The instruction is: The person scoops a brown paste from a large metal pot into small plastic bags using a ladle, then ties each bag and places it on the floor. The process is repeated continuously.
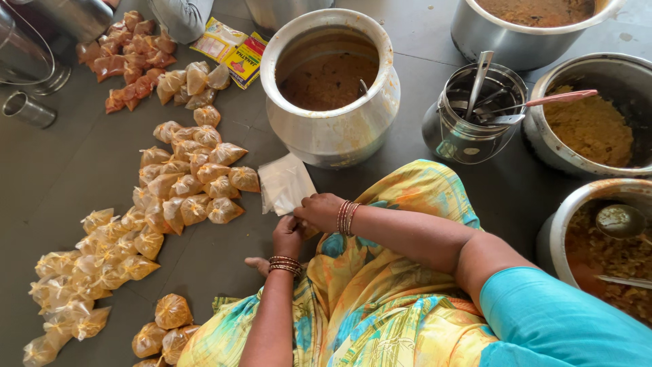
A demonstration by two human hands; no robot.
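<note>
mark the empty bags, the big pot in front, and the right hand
empty bags (285, 182), head view, middle of the stack's top bag
big pot (339, 132), head view, its outer wall
right hand (320, 211), head view, back of the hand

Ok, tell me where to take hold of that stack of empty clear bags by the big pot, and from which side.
Probably best to pinch the stack of empty clear bags at its near bottom edge, coming from the person's side. It lies flat on the floor with its far edge against the big pot, so only the near edge is free. Both hands, left and right, already meet there.
</note>
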